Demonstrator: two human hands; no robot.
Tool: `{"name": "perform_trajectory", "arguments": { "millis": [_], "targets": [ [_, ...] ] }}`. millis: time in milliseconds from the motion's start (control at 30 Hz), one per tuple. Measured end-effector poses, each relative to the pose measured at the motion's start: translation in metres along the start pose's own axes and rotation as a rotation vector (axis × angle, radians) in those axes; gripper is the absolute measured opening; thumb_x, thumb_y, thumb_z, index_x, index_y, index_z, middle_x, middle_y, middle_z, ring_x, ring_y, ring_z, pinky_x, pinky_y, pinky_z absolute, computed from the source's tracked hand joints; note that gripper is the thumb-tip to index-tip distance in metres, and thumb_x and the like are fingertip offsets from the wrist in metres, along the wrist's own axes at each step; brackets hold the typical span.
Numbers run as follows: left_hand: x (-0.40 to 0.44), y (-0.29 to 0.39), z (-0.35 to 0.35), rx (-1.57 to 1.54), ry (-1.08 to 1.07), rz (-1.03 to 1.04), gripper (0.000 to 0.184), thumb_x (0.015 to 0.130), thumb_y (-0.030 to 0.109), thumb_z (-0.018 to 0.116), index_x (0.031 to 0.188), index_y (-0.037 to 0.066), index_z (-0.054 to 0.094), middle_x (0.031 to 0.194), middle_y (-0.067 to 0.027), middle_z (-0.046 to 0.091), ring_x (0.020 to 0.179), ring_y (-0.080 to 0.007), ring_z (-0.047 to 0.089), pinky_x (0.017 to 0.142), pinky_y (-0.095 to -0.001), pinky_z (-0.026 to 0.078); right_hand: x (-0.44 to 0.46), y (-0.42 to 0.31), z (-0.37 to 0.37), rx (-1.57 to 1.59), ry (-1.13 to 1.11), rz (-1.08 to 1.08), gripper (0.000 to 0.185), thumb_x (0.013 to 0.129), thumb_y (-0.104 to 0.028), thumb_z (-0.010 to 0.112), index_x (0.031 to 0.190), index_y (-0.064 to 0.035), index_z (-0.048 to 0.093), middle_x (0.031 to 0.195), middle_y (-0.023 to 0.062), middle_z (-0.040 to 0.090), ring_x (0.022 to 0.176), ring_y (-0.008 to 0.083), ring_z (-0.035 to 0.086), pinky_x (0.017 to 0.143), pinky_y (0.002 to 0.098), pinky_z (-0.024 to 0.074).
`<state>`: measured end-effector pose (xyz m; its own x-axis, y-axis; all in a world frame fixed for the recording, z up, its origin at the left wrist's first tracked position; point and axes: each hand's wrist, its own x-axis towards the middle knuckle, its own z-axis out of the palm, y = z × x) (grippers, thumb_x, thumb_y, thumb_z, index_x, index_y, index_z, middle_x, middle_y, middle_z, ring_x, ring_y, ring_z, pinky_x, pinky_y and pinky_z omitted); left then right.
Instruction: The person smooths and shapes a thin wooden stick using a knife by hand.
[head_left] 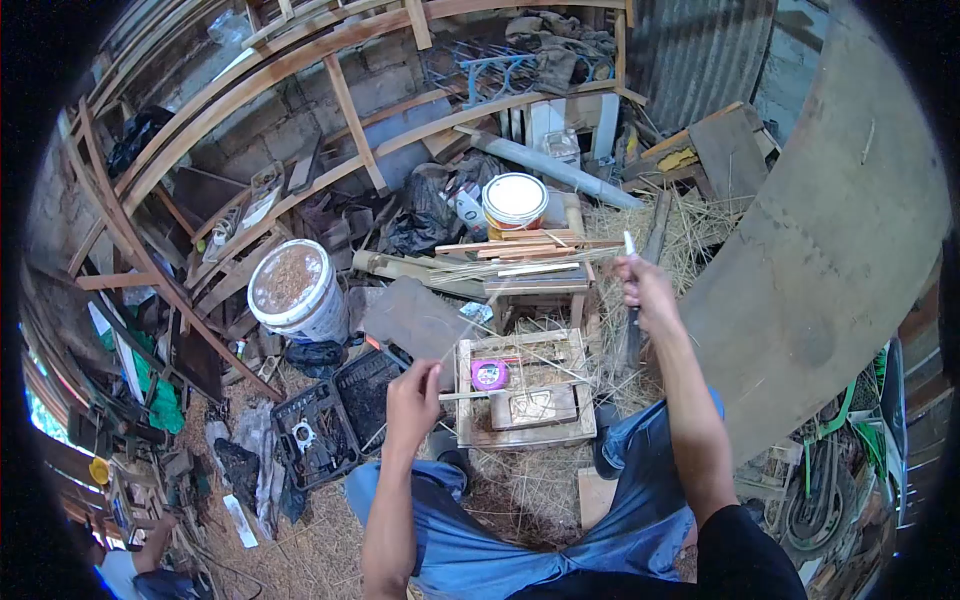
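Note:
My left hand (412, 405) is closed at the left edge of a low wooden frame table (588, 430), with a thin pale strip beside its fingers. My right hand (648, 290), raised at the right, grips a white, pen-like object (629, 243) with its tip pointing up. A pink tape measure (489, 375) lies on the frame table, behind a wooden block (535, 407). Farther back, thin wooden strips (515, 246) are piled on a small wooden stool (535, 286).
A bucket of sawdust (292, 282) and an open black tool case (318, 433) are on the left. A lidded bucket (515, 201) stands behind the strips. A large board (815, 240) leans at the right. Another person (140, 562) is at the lower left.

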<state>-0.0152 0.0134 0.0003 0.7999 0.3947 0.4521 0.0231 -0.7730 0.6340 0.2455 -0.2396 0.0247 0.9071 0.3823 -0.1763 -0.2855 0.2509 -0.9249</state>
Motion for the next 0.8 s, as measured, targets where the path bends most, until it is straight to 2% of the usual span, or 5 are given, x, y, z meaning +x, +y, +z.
{"name": "perform_trajectory", "arguments": {
  "millis": [167, 300, 433, 533, 800],
  "targets": [
    [0.009, 0.007, 0.0, -0.059, 0.028, -0.043, 0.01, 0.088, 0.007, 0.059, 0.093, -0.001, 0.062, 0.073, -0.0161, 0.063, 0.06, -0.0219, 0.063, 0.056, -0.0316, 0.047, -0.032, -0.015, 0.024, -0.113, -0.039, 0.02, 0.028, 0.099, -0.026, 0.039, 0.103, -0.0031, 0.055, 0.066, -0.0036, 0.043, 0.045, 0.002, 0.031, 0.037, 0.0174, 0.0234],
    [0.012, 0.013, 0.012, -0.157, 0.001, -0.117, 0.01, 0.087, 0.007, 0.06, 0.093, -0.001, 0.062, 0.077, -0.0166, 0.064, 0.063, -0.0211, 0.064, 0.058, -0.031, 0.048, -0.046, 0.02, 0.058, -0.239, -0.351, 0.051, 0.035, 0.1, -0.032, 0.038, 0.119, -0.0062, 0.051, 0.066, -0.0029, 0.043, 0.046, 0.0019, 0.031, 0.038, 0.0172, 0.0238],
    [0.016, 0.019, 0.022, -0.169, -0.032, -0.109, 0.009, 0.087, 0.007, 0.061, 0.092, 0.0, 0.062, 0.076, -0.016, 0.065, 0.061, -0.0209, 0.063, 0.057, -0.031, 0.048, -0.071, 0.036, 0.09, -0.417, -0.546, 0.069, 0.037, 0.1, -0.031, 0.039, 0.124, -0.0049, 0.046, 0.068, -0.0023, 0.05, 0.05, 0.0045, 0.04, 0.042, 0.0192, 0.0336],
    [0.016, 0.028, 0.028, -0.137, -0.113, -0.078, 0.011, 0.089, 0.007, 0.059, 0.092, -0.003, 0.063, 0.071, -0.0081, 0.064, 0.064, -0.0078, 0.059, 0.059, -0.0235, 0.047, -0.07, 0.058, 0.096, -0.303, -0.673, 0.054, 0.038, 0.1, -0.034, 0.039, 0.121, -0.0028, 0.048, 0.068, -0.003, 0.049, 0.05, 0.0041, 0.04, 0.042, 0.0186, 0.0327],
    [0.012, 0.035, 0.025, -0.36, -0.209, -0.164, 0.014, 0.091, 0.009, 0.058, 0.096, -0.003, 0.063, 0.07, -0.0059, 0.065, 0.065, -0.0044, 0.056, 0.056, -0.0222, 0.044, -0.051, 0.038, 0.079, -0.068, -0.57, 0.179, 0.033, 0.098, -0.03, 0.047, 0.108, 0.0006, 0.055, 0.067, -0.0034, 0.045, 0.047, 0.0017, 0.031, 0.039, 0.0172, 0.022]
  ]
}}
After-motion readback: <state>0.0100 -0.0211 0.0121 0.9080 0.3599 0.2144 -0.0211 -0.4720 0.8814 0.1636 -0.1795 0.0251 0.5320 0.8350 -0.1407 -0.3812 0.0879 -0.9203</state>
